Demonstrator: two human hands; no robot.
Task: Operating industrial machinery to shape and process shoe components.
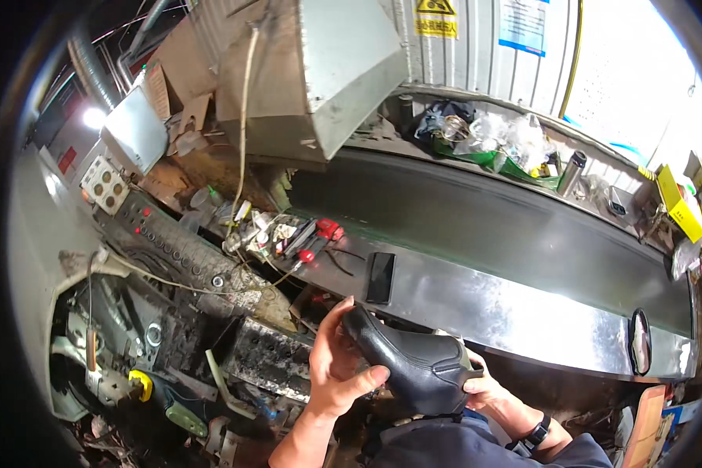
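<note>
And here's the shoe (417, 359), black and glossy, up in the air between two bare hands, toe angled up and away to the left, rear end down to the right. The left hand (334, 366) has the toe end: fingers spread wide and curved round the far side, thumb laid along the near flank, a broad cradle rather than a clench. Over at the other end, the right hand (485, 384) is closed in tighter, pinching at the rear by the collar, the watch (537, 430) on the wrist behind it.

How does it handle? Light enough for fingertips, I'd say, with a smooth upper that looks a touch slippery under the thumb. The toe looks firm and well rounded, the collar likely softer and quicker to give. Nothing fragile, though that shine would probably scuff. Best purchase, to my eye: one hand under the toe, one at the heel, just as they are. What's beneath is turned from view, so I can't be certain how stiff the sole is or whether anything fills the inside.

And the shoe touches both palms' fingers, well clear of the phone (381, 278) on the metal ledge (476, 296) beyond.
</note>
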